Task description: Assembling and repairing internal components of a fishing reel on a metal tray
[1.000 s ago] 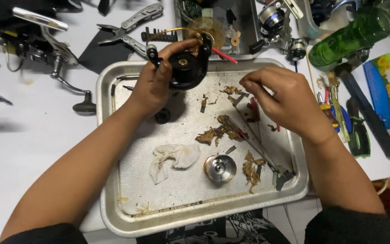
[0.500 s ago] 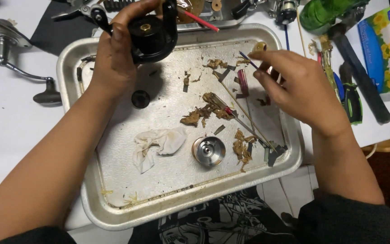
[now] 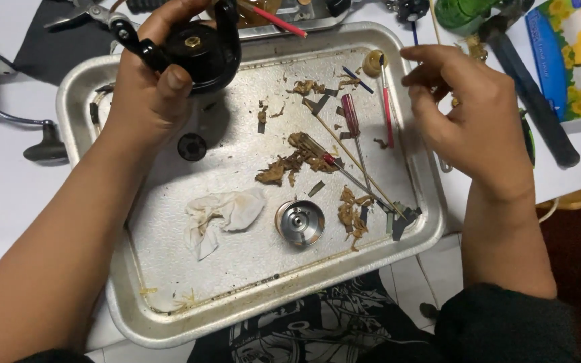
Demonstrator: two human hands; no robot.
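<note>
Black fishing reel body [image 3: 200, 50] sits gripped in the left hand [image 3: 149, 87] over the metal tray's [image 3: 250, 296] far left corner; the right hand [image 3: 469, 111] hovers empty, fingers loosely curled, above the far right edge near a red-handled screwdriver [image 3: 351, 117]

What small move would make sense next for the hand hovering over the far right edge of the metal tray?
Probably lower the right hand onto the thin red-handled tool beside its fingertips. The left hand grips the round black reel body above the metal tray, while the right hand holds nothing visible.
</note>
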